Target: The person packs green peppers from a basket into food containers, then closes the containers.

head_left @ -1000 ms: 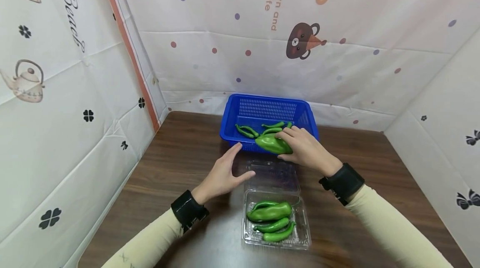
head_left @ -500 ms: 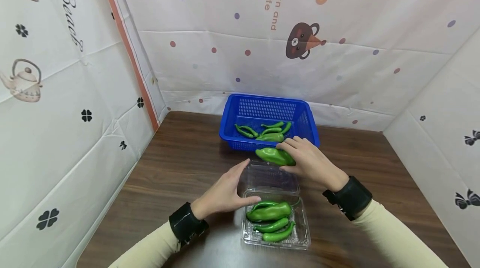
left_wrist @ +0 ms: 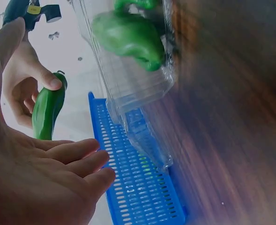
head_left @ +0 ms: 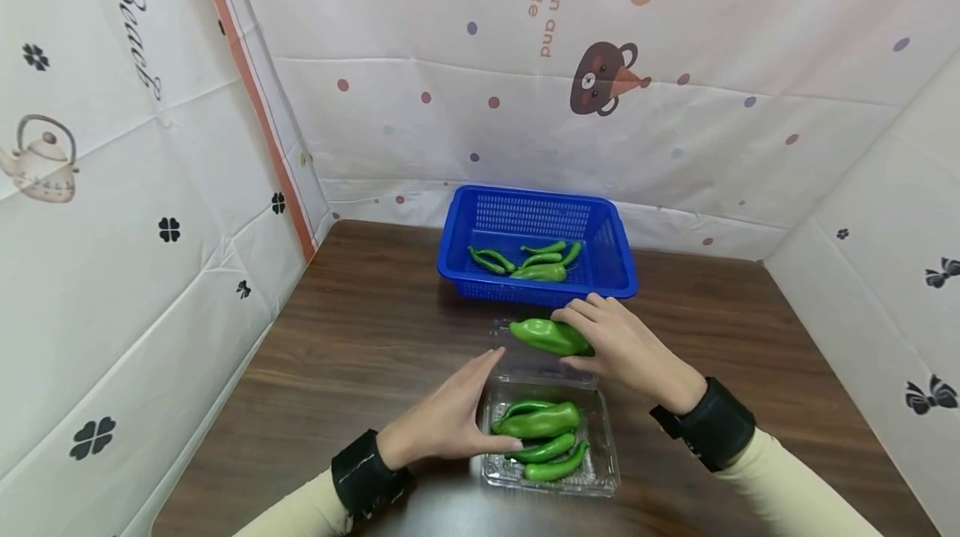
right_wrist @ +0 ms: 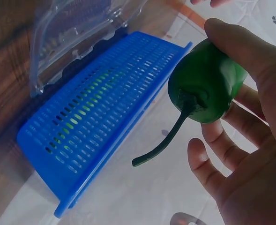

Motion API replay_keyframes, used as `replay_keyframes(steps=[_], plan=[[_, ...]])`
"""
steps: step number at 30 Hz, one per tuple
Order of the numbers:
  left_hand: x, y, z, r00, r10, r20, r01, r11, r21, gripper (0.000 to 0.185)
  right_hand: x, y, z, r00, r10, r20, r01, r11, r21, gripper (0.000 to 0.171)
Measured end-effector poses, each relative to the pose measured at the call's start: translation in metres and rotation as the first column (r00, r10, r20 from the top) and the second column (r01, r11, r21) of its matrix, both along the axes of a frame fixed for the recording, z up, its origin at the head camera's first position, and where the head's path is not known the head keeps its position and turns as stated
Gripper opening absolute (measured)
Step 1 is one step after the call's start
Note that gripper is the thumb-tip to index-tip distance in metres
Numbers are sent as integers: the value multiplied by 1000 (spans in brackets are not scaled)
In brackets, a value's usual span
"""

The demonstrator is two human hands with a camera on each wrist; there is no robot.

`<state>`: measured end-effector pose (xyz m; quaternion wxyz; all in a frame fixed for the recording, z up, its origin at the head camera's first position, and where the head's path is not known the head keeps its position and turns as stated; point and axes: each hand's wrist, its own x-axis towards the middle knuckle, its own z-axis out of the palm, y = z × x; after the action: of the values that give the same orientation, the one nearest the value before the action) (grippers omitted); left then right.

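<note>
Head view: brown wood table point(head_left: 360, 337) w/ printed white sheets as walls on three sides. At the far edge sits a blue basket point(head_left: 607, 258), a few small green peppers point(head_left: 536, 263) lying in it near its front wall. Nearer the person, a clear clamshell box point(head_left: 603, 470) lies open, lid part toward the basket; its tray holds one fat pepper on the far side & two thin ones on the near side, all lengthwise left-right. Right hand point(head_left: 622, 341) grips a big green pepper point(head_left: 547, 335) above the lid, btwn basket & tray, thumb on the near side and fingers over the top; pepper lies roughly level, its free end pointing left. Left hand point(head_left: 450, 416) is flat & relaxed, fingers straight, resting at the tray's left edge, thumb tip touching the rim; holds nothing. Both wrists wear black bands over cream sleeves. Right wrist view: the pepper point(right_wrist: 208, 89) sits pinched under the thumb w/ its curved stem hanging free, basket point(right_wrist: 105, 117) behind. Left wrist view: open palm point(left_wrist: 44, 183) beside the clear box point(left_wrist: 133, 89), other hand w/ pepper point(left_wrist: 46, 112) beyond it.
</note>
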<state>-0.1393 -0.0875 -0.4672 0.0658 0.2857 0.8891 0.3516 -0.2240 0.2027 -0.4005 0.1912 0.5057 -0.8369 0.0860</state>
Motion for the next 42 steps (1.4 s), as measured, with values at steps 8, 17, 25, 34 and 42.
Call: replay_keyframes(steps=[8, 17, 25, 34, 42], plan=[[12, -4, -4, 997, -67, -38, 66, 997, -38, 126, 16, 3, -7, 999, 17, -28, -17, 1000, -5, 66], [16, -3, -9, 993, -88, -77, 83, 994, -67, 128, 31, 2, -10, 1000, 16, -3, -15, 1000, 11, 63], [17, -2, -15, 992, -98, -80, 94, 994, -56, 125, 42, 3, -13, 1000, 3, 29, -3, 1000, 24, 66], [16, -3, -17, 993, -94, -72, 91, 995, -42, 126, 54, 3, -19, 999, 22, 49, -25, 998, 55, 66], [16, -3, -15, 992, -97, -78, 94, 995, -43, 125, 67, -4, -31, 993, 73, 94, -80, 994, 79, 65]])
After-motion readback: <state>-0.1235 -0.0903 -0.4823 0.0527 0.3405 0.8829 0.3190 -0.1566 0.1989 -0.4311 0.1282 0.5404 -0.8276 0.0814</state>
